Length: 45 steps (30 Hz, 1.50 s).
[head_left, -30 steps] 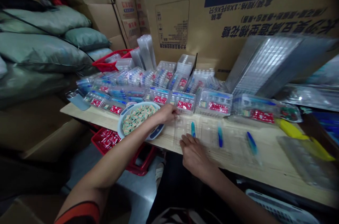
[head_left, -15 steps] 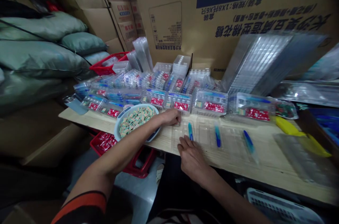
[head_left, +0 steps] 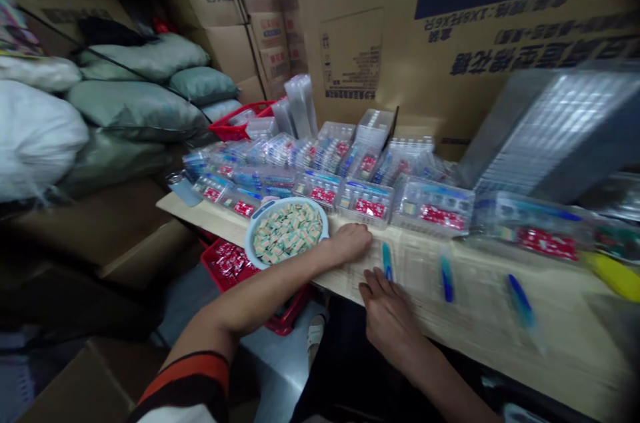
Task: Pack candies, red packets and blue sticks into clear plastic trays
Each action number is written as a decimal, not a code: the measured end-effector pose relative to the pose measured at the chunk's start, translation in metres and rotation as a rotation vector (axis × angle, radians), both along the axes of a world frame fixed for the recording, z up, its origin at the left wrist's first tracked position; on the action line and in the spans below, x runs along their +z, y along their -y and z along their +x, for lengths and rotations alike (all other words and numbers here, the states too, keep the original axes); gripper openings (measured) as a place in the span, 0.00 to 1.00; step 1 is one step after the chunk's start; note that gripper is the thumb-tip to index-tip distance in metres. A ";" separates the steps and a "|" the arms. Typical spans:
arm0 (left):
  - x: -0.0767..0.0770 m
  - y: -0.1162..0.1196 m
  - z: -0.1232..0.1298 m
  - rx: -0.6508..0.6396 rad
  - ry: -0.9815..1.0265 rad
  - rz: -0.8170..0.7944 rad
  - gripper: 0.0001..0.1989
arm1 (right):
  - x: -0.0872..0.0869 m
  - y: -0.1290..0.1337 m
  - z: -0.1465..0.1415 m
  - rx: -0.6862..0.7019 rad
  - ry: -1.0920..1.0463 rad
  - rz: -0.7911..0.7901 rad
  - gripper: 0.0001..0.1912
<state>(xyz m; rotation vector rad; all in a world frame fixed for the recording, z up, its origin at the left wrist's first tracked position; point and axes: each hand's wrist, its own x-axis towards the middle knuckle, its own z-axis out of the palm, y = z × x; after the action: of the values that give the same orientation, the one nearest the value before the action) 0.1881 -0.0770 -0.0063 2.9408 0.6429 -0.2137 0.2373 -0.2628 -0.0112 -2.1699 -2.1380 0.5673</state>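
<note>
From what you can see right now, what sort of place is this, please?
Probably a small packing storeroom: stacked cardboard cartons, rows of clear plastic trays on a wooden bench, and bulging sacks.

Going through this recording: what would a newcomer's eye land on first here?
A long row of clear plastic blister packs with red packets runs along the wooden board, backed by a large cardboard carton. In front, a round blue-rimmed basin heaped with small wrapped pieces sits beside the left hand; the right hand lies spread below.
</note>
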 end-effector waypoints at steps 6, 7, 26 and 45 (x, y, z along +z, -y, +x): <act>0.042 -0.017 -0.051 0.273 0.106 0.039 0.18 | -0.012 -0.004 -0.003 0.030 0.065 0.030 0.31; 0.048 -0.024 -0.065 0.388 0.129 0.072 0.19 | -0.013 -0.005 -0.003 0.033 0.070 0.045 0.32; 0.017 -0.038 -0.176 0.765 1.080 -1.123 0.24 | 0.027 -0.172 -0.052 -0.027 -0.622 0.426 0.23; 0.006 -0.040 -0.175 0.684 1.058 -0.725 0.23 | -0.015 -0.210 -0.071 -0.138 -0.787 0.468 0.12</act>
<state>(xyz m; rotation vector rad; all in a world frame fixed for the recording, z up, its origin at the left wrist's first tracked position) 0.0133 -0.0368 -0.0001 1.6348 0.9938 0.8882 0.1665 -0.0532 -0.0258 -1.4778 -1.4921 0.6728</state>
